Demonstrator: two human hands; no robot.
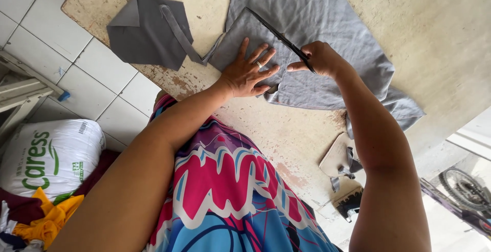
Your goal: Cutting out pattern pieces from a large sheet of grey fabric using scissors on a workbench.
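While my left hand (249,71) lies flat with fingers spread on a folded grey cloth panel (240,42), my right hand (319,58) has its fingers closed around long black-handled scissors (279,36), whose blades run along the panel's upper edge. Both sit on a worn, cream-painted wooden table (286,129), over a larger sheet of grey fabric (327,22). Another cut grey piece (146,32) lies well apart to the left. Near my right elbow rests a small cardboard template (336,155).
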